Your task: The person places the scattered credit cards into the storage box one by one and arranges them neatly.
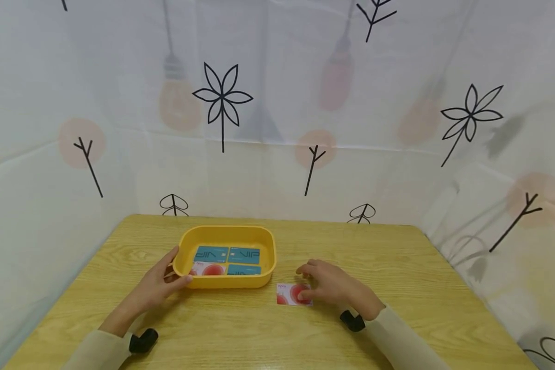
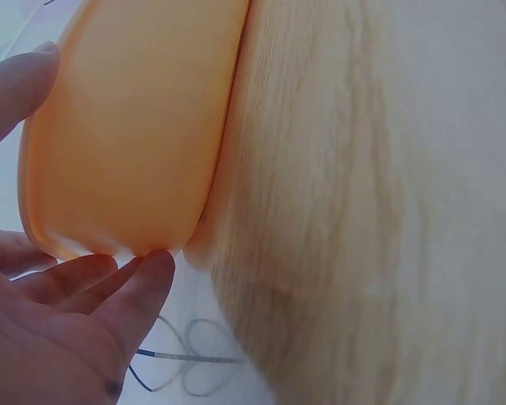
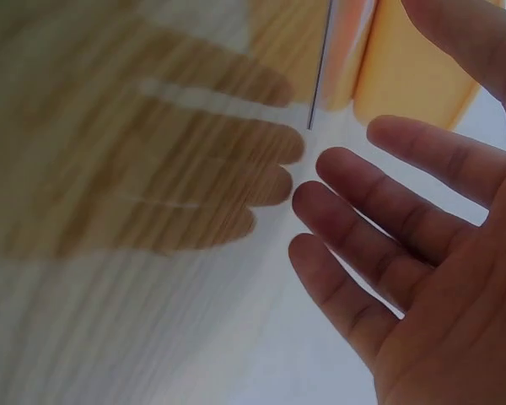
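Observation:
A yellow plastic tray (image 1: 246, 281) sits left of the middle of the table. My left hand (image 1: 154, 284) grips its left end, thumb at the near rim and fingers against the end wall. In the left wrist view those fingers press the wall (image 2: 126, 135). Inside lie three teal cards marked VIP (image 1: 244, 255) and a white card with red circles (image 1: 208, 269). Right of the tray, a similar red-and-white card (image 1: 284, 294) lies flat on the table. My right hand (image 1: 331, 283) is over its right end, thumb at the card, other fingers loosely spread in the right wrist view (image 3: 438, 245).
The wood-grain table (image 1: 240, 334) carries the tray and card. A pale cloth with plant and bulb drawings (image 1: 268, 180) hangs behind and along both sides. Each wrist wears a black device, such as the one by the right sleeve (image 1: 352, 320).

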`<state>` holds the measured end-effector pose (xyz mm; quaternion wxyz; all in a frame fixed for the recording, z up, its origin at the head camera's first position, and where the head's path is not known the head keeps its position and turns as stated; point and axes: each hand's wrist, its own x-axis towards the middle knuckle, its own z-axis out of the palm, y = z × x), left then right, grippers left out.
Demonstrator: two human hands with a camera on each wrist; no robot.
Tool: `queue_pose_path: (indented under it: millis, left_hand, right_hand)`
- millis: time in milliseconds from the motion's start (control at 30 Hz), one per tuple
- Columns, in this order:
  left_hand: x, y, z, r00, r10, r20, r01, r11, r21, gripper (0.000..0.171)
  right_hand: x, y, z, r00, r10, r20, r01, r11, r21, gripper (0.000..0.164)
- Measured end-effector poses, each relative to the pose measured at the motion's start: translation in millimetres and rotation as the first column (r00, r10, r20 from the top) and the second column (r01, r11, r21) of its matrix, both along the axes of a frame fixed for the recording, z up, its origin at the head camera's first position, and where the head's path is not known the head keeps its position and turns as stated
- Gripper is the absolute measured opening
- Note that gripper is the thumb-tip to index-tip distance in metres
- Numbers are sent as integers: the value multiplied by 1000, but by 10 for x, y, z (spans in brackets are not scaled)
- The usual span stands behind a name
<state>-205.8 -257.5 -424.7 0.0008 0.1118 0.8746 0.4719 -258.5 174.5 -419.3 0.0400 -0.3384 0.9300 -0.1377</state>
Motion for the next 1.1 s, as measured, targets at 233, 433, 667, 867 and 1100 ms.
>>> queue_pose_path:
  millis: [233,433,667,867,1100]
  left_hand:
    - [-10,2,-9,1000,2,7,-2,1000,27,95]
    - [-10,3,-15,1000,12,0,-12,1000,7,94]
    - [-8,-1,-17,1000,6,-1,-6,1000,5,95]
    - [-21,-7,-18,1000,-9,8,9,1000,24,94]
    - [-21,-13,-18,1000,-11,7,11,1000,27,94]
  right_hand:
    - [19,17,-7,998,-15,62,15,1000,-11,64]
    - [32,21,10,998,16,61,-16,1000,-14,60]
    - [34,16,18,996,80,51,-77,996,-43,47]
    - [30,19,33,995,52,80,-49,998,-42,43]
    - [14,32,51,996,26,80,-23,999,-35,40]
